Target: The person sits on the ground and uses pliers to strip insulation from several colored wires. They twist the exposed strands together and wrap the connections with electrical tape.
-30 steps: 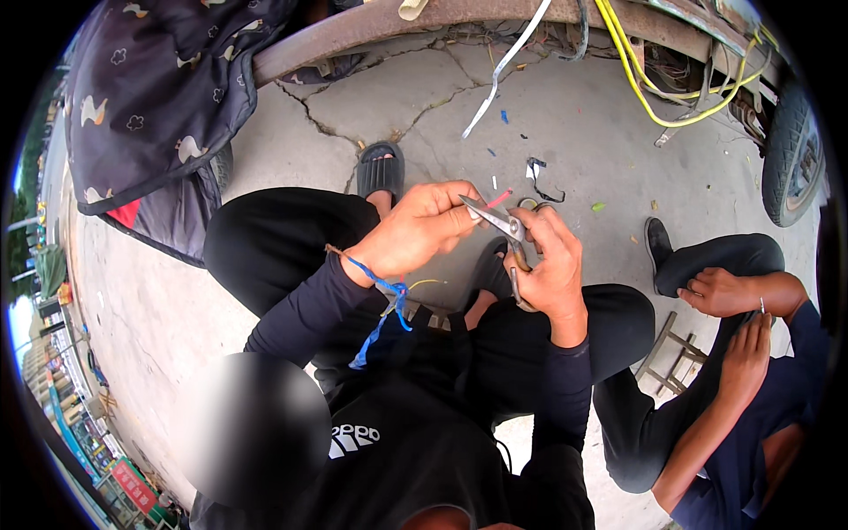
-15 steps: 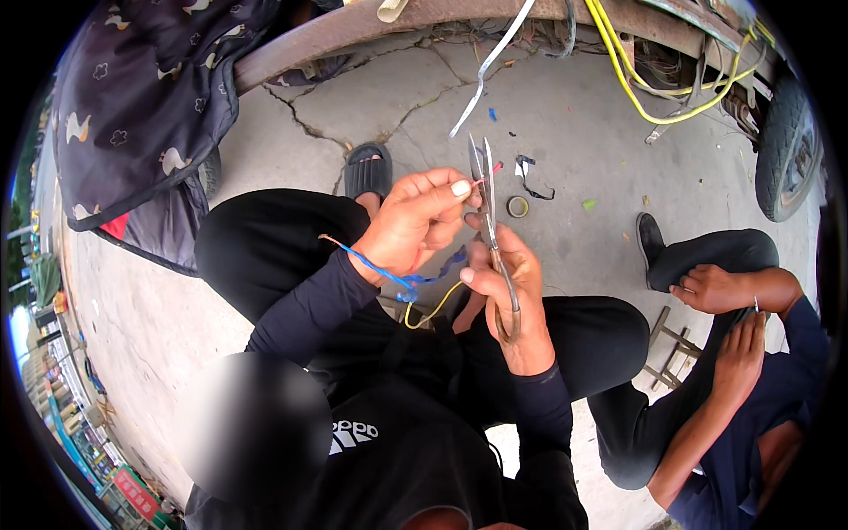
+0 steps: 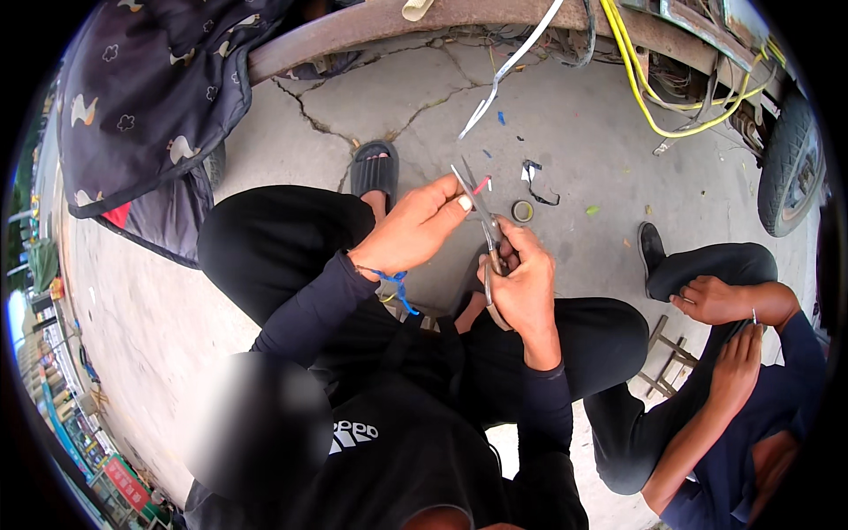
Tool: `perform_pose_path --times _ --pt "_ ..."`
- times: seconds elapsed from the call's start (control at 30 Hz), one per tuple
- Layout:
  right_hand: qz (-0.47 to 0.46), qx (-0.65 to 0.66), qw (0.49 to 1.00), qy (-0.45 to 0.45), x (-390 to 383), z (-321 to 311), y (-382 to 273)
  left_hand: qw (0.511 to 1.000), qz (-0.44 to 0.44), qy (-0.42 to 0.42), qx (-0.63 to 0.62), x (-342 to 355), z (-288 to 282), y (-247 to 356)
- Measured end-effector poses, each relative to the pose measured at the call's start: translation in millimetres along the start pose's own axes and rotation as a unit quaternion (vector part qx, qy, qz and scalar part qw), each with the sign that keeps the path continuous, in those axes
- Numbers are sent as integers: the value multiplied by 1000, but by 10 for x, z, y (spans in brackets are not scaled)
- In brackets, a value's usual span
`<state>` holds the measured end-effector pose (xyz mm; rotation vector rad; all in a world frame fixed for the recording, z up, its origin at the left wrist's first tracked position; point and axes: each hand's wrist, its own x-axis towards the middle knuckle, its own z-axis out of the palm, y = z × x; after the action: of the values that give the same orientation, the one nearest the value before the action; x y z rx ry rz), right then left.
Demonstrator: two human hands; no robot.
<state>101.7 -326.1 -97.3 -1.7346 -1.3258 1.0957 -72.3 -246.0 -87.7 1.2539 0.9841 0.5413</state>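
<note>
My left hand (image 3: 413, 228) pinches a thin red wire (image 3: 482, 185) between thumb and fingertips. A short end of it sticks out past the fingers. My right hand (image 3: 523, 278) grips a pair of scissors (image 3: 486, 219) by the handles. Their slightly parted blades point away from me and lie across the red wire by my left fingertips. Blue wire (image 3: 397, 284) hangs below my left wrist, with a bit of yellow wire beside it. Whether these join the red wire is hidden by my hand.
On the cracked concrete lie a tape roll (image 3: 522, 211) and a black-and-white scrap (image 3: 530, 172). A white cable (image 3: 508, 69) and yellow cables (image 3: 649, 106) hang from a rusty frame (image 3: 353, 35). A seated person (image 3: 738, 371) is close on my right; a patterned cover (image 3: 159, 106) hangs at left.
The scissors have tilted left, and their blades now cross the red wire nearer my left fingertips. My left hand has turned, and the blue wire's loose end has swung down.
</note>
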Motion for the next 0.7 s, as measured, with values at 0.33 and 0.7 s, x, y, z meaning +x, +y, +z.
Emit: perform_pose_path --times 0.33,0.7 --pt "145 398 904 -61 77 -89 -36 981 65 -2 -184 230 166 34" --pt "182 400 887 146 383 -729 554 980 57 149 -123 34 -13 -392"
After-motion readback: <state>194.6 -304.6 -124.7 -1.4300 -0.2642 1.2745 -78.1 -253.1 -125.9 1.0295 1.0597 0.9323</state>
